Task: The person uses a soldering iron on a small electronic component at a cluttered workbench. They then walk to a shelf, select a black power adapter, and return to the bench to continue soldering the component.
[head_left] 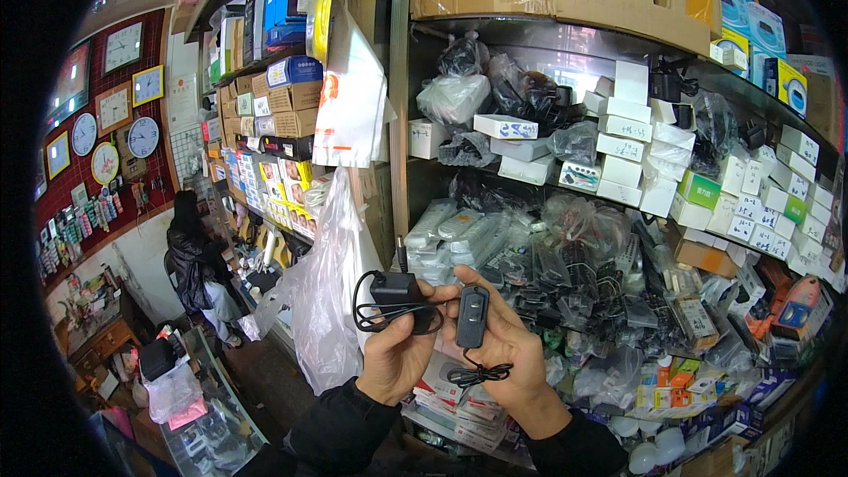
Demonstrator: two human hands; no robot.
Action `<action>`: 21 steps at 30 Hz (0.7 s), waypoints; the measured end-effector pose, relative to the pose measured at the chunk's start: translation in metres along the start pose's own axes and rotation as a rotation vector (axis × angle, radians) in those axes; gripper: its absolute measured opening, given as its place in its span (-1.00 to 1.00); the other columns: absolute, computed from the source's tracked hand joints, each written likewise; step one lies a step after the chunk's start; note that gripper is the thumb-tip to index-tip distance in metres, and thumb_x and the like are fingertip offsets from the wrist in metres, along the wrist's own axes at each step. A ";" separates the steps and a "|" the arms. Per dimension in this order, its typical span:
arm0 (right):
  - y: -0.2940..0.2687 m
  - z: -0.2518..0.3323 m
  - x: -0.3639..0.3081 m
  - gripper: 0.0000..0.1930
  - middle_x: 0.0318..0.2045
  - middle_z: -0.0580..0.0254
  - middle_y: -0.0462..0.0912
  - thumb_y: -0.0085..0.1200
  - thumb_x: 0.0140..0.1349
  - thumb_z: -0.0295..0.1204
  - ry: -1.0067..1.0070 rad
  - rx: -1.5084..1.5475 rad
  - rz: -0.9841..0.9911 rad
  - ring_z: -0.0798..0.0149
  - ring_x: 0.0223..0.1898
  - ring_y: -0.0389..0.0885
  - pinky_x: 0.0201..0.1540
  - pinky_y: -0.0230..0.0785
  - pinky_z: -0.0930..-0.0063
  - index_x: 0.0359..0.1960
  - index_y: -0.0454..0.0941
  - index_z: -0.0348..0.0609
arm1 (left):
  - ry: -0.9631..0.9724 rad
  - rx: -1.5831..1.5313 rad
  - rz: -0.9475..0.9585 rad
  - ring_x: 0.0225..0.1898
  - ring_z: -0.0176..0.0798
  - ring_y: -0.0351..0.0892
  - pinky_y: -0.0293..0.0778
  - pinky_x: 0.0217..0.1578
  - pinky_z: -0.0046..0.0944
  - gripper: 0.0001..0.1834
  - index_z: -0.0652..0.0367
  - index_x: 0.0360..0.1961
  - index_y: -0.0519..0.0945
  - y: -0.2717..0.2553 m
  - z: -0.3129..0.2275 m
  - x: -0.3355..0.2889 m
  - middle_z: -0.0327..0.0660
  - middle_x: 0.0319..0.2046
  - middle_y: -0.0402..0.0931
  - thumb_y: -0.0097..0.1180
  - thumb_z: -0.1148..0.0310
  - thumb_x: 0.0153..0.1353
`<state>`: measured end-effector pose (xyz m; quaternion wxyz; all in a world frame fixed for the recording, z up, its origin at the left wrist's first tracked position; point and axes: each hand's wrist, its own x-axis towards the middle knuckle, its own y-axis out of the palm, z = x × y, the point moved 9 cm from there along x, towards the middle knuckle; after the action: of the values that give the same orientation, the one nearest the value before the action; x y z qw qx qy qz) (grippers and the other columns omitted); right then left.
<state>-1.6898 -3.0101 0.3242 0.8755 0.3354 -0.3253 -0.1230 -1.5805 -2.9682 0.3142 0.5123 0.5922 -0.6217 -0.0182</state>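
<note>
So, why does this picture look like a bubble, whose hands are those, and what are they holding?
There's no robot here, just a person. They wear two cameras on their head, and this picture comes from the left one, looking down. Its very wide lens bends straight things near the edge.

Those are the person's own bare hands, in dark sleeves. The left hand holds a black power block with a looped cord. The right hand holds a black plug adapter, its cord bunched up below.

Behind them are crowded shelves: small white boxes and, lower down, a heap of dark things in clear bags. Far left, clocks hang on a red wall, and another person is there too.
</note>
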 end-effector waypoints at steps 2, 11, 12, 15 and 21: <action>-0.003 -0.001 0.000 -0.39 0.11 0.03 0.60 -0.06 0.64 -0.31 0.001 -0.026 -0.036 0.16 0.18 0.61 0.32 0.48 0.23 0.61 0.14 -0.24 | 0.000 0.001 0.003 0.10 0.00 0.64 0.65 0.03 -0.14 -0.46 0.29 0.25 0.51 0.000 0.000 0.001 0.13 0.22 0.60 0.37 0.23 0.39; -0.004 0.000 0.000 -0.42 0.12 0.04 0.58 -0.10 0.66 -0.31 -0.011 -0.040 -0.047 0.19 0.23 0.59 0.35 0.47 0.24 0.61 0.16 -0.24 | -0.013 -0.006 -0.015 0.07 -0.04 0.64 0.64 0.02 -0.15 -0.46 0.27 0.26 0.50 -0.003 0.003 0.000 0.12 0.22 0.60 0.35 0.21 0.40; -0.001 0.001 0.000 -0.42 0.12 0.04 0.58 -0.10 0.66 -0.32 -0.017 -0.033 -0.025 0.19 0.22 0.59 0.35 0.47 0.24 0.61 0.16 -0.24 | -0.009 0.001 -0.014 0.07 -0.04 0.64 0.64 0.02 -0.15 -0.46 0.27 0.26 0.50 -0.003 0.003 0.000 0.12 0.22 0.60 0.35 0.21 0.40; 0.000 0.001 0.000 -0.42 0.11 0.05 0.59 -0.11 0.67 -0.31 -0.021 -0.036 -0.019 0.19 0.21 0.59 0.34 0.47 0.25 0.61 0.16 -0.24 | -0.001 0.015 -0.013 0.07 -0.04 0.65 0.64 0.02 -0.15 -0.46 0.27 0.26 0.50 -0.002 0.002 0.000 0.12 0.22 0.60 0.35 0.20 0.40; 0.002 0.004 -0.002 -0.39 0.11 0.02 0.60 -0.08 0.65 -0.28 -0.021 -0.037 0.003 0.15 0.14 0.63 0.30 0.46 0.27 0.62 0.15 -0.24 | -0.005 -0.001 -0.021 0.05 -0.05 0.65 0.64 0.00 -0.17 -0.46 0.28 0.25 0.51 0.001 0.004 0.000 0.12 0.21 0.61 0.37 0.22 0.38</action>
<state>-1.6935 -3.0099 0.3267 0.8784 0.3173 -0.3324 -0.1312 -1.5838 -2.9699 0.3128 0.5107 0.5984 -0.6168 -0.0254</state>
